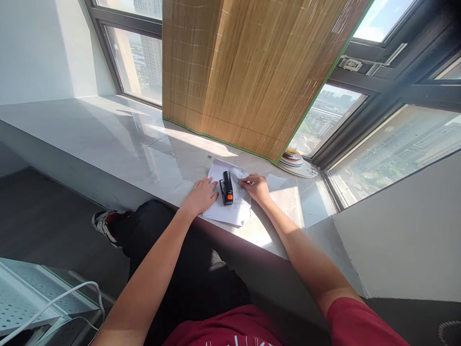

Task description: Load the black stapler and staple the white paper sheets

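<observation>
On the pale windowsill lie white paper sheets (217, 211) with dark print on the right part. A black stapler (227, 185) with an orange patch at its near end rests upon the paper, pointing away from me. My left hand (201, 196) lies flat with fingers outstretched over the paper's left edge, just beside the stapler. At the paper's right side, my right hand (256, 186) has its thumb and fingers drawn together in a pinch above the printed area. Whatever is between those fingertips is too small to make out.
A bamboo blind (252, 72) hangs down to the windowsill (118, 144) behind the paper. Stacked round discs (293, 161) stand at the right by the window. A small dark piece (209, 156) lies beyond the paper. A white cable (72, 288) loops at lower left.
</observation>
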`<control>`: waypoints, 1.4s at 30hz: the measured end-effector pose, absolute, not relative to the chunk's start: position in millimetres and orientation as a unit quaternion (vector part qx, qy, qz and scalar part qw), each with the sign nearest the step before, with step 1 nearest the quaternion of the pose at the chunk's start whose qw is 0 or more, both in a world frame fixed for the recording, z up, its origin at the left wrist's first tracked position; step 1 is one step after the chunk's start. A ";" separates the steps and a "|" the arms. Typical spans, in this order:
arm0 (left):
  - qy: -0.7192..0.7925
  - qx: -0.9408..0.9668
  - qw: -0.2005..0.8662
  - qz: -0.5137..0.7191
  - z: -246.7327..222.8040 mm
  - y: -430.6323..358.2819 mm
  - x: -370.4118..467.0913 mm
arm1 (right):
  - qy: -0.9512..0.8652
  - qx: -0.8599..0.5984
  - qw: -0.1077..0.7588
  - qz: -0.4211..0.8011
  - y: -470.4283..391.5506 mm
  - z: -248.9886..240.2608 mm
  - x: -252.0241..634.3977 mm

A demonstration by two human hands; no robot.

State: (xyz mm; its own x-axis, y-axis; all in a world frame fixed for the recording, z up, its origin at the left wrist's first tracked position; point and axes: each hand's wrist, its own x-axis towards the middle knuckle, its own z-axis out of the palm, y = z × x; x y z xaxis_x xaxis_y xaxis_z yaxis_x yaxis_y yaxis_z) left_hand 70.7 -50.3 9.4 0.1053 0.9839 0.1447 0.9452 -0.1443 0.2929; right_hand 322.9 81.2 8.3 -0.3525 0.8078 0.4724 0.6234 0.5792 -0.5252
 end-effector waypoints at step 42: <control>0.665 0.721 0.102 0.164 14.8 -51.6 70.8 | -0.838 -0.335 0.370 0.221 49.3 27.3 304.4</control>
